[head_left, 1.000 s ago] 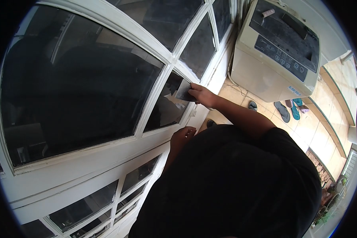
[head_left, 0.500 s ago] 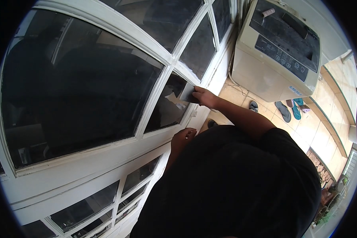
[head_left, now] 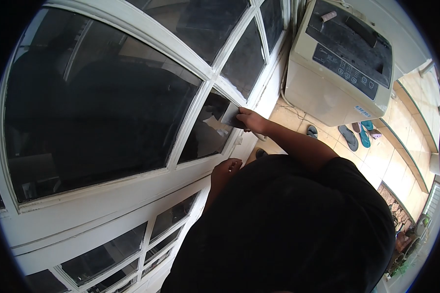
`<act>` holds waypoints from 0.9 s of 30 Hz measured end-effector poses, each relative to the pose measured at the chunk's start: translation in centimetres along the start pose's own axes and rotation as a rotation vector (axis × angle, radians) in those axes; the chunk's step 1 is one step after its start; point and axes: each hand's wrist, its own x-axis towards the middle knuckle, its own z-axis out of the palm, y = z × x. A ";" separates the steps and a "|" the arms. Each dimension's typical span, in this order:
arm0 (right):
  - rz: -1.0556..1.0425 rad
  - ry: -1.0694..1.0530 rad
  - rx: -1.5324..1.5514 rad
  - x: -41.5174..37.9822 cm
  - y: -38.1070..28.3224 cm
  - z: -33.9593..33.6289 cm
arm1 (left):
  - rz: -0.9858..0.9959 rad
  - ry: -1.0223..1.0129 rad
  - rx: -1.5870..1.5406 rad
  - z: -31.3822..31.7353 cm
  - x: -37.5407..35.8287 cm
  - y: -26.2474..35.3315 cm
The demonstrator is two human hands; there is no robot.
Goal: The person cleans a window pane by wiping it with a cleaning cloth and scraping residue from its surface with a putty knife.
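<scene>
Flat grey plate [head_left: 231, 116], thin and straight-edged, at the upper right of a small dark pane [head_left: 200, 146], tight by the white frame [head_left: 189, 126]! The right hand [head_left: 252, 120] has it gripped by the near end, fingers closed over it. Lower down, the left hand [head_left: 226, 171] hangs near the bottom rail, fingers curled; whether anything sits inside, I cannot tell. The step in hand looks like holding that plate to the border of glass and frame, and the next move would call for a firm pinch, a shallow angle, gentle pressure on what should be brittle glass. Materials, then: smooth, glossy panes, a ragged pale patch showing in this one, and painted bars with stepped mouldings, rough at the corners. Over to the right, a boxy cream washing machine [head_left: 327, 97], dark lid dusty, on pale floor tiles [head_left: 330, 139].
</scene>
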 end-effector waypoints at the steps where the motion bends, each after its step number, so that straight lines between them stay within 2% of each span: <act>1: -0.020 -0.009 -0.002 -0.3 -0.5 0.2 | 0.000 -0.003 0.000 0.1 -0.1 -0.2; 4: -0.084 -0.050 -0.055 -1.5 -2.2 0.1 | -0.004 0.021 -0.014 0.5 0.0 -0.3; 6: -0.128 -0.108 -0.128 -3.0 -3.4 -0.8 | -0.087 -0.071 -0.017 0.7 0.8 -0.1; 7: -0.121 -0.132 -0.160 -3.9 -3.5 -1.6 | -0.091 -0.048 -0.050 1.1 1.3 -0.1; 9: -0.030 -0.042 -0.095 -6.0 -3.4 -3.9 | 0.248 0.167 0.230 2.0 2.2 0.3; 10: -0.015 0.001 -0.098 -6.5 -1.9 -5.6 | 0.332 0.306 0.424 1.8 2.2 2.4; 11: -0.002 0.038 -0.103 -7.0 -0.5 -7.6 | 0.397 0.443 0.627 1.3 2.3 4.7; 12: -0.002 0.051 -0.120 -8.2 -0.3 -9.7 | 0.349 0.483 0.604 1.7 3.0 5.6; 14: -0.009 0.092 -0.122 -10.5 -0.5 -13.0 | 0.432 0.773 0.975 2.1 4.9 7.2; 15: -0.014 0.123 -0.103 -11.7 -0.5 -14.3 | 0.383 0.799 0.968 2.2 5.9 7.7; 18: 0.009 0.162 -0.042 -15.0 -0.8 -17.5 | 0.415 1.083 1.110 2.3 9.6 8.3; 19: 0.020 0.185 0.011 -16.1 -1.1 -18.1 | 0.402 1.089 1.116 2.4 10.7 8.5; 21: 0.039 0.192 -0.002 -17.3 -0.2 -20.6 | 0.398 1.205 0.964 2.8 13.0 9.0; 24: 0.046 0.254 -0.007 -19.1 -0.9 -23.0 | 0.272 1.178 0.989 5.2 15.9 8.4; 27: 0.034 0.200 -0.063 -19.3 0.1 -26.9 | 0.172 1.150 0.906 8.3 16.7 7.7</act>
